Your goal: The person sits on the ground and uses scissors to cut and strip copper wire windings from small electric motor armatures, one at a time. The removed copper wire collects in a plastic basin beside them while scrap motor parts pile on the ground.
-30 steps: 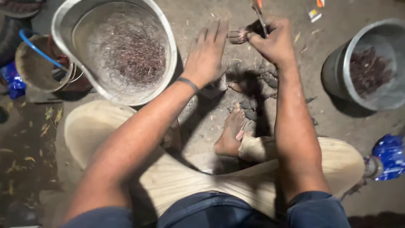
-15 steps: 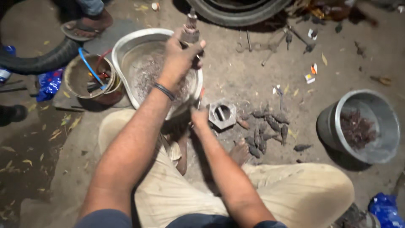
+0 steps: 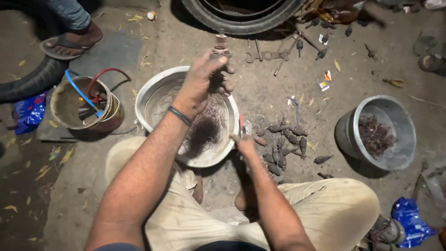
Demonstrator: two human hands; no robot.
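Far left: brown bucket (image 3: 79,104) on the floor with blue and red hoses in it. Next, metal basin (image 3: 186,116) holding dark shavings. Left hand (image 3: 202,81) raised over the basin, fingers closed around a small dirty metal part (image 3: 219,46). Right hand (image 3: 244,142) low at the basin's right rim, pinched on a thin tool (image 3: 242,123). Just right of it, pile of dark parts (image 3: 285,144) on the floor. Far right: grey bucket (image 3: 378,132) with dark scrap inside.
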